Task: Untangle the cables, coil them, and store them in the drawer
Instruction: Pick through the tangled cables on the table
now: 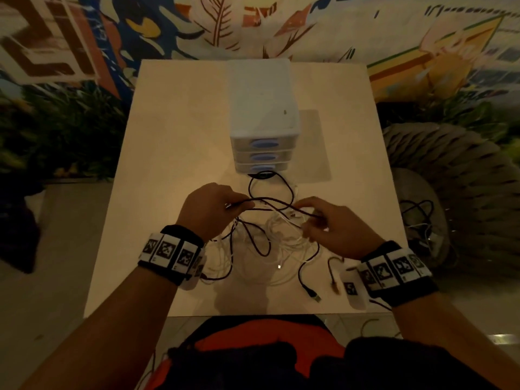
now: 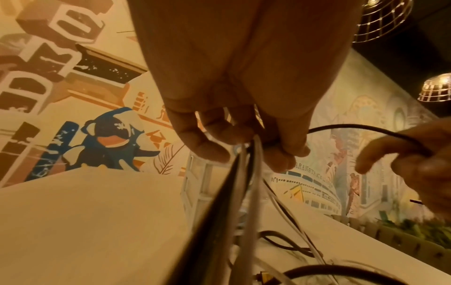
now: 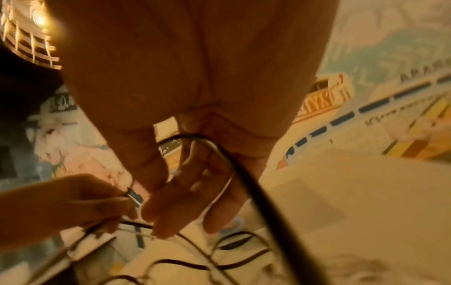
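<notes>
Cables (image 1: 270, 235), black + white, lie tangled on counter (image 1: 168, 164) near drawer unit (image 1: 263, 130). Left hand (image 1: 209, 211) pinches black + white strands; right hand (image 1: 334, 226) grips a black strand, both lifted above the pile.

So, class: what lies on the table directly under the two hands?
A tangle of black cable and white cable on the table; the parts beneath the left hand and right hand are hidden.
</notes>
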Motion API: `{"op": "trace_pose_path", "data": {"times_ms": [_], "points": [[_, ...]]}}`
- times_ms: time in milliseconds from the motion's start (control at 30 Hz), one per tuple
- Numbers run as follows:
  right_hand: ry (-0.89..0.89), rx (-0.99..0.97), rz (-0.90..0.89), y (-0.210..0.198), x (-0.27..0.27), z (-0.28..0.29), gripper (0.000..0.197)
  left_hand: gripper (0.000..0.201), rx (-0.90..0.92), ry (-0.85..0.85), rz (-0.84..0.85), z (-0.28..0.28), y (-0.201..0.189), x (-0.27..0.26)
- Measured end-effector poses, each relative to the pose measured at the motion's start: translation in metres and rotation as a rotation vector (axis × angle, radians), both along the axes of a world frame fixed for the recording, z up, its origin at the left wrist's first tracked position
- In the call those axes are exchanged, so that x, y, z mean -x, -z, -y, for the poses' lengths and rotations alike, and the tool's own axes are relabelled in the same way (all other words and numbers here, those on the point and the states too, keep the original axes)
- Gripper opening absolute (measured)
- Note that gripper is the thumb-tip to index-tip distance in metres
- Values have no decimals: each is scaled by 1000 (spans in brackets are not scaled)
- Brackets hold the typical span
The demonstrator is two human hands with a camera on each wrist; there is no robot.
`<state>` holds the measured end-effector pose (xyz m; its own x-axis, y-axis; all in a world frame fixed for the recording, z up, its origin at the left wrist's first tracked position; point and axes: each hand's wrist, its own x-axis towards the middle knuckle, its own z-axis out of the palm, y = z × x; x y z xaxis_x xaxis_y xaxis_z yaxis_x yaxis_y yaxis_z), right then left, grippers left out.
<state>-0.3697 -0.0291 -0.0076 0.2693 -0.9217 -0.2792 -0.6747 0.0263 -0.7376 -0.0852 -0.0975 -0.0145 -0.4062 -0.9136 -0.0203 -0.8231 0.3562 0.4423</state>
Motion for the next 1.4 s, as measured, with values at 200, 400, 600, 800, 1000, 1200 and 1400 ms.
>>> {"op": "trace_pose_path", "data": {"times_ms": [200,400,600,800,1000,1200,1400], "points": [[-39,112,11,-20,-58,24,29,33,-10,38,-234,-5,-2,5],[70,172,67,-20,-52,32,29,69,-269,-152,-201,-8,5,-29],[37,170,-2,-18,-44,37,23,24,-296,-122,-225,-15,11,-35],[5,137,7,-12,-56,39,21,22,-313,-127,-419,-16,3,-30],[89,109,104,-1,-74,39,22,28,-422,-148,-553,-11,-4,-31],[103,7,173,1,-80,46,22,52,-454,-73,-602,-6,-7,-40],[-84,-20,98,-7,-92,57,21,68,-324,-122,-496,1,-6,-34]]}}
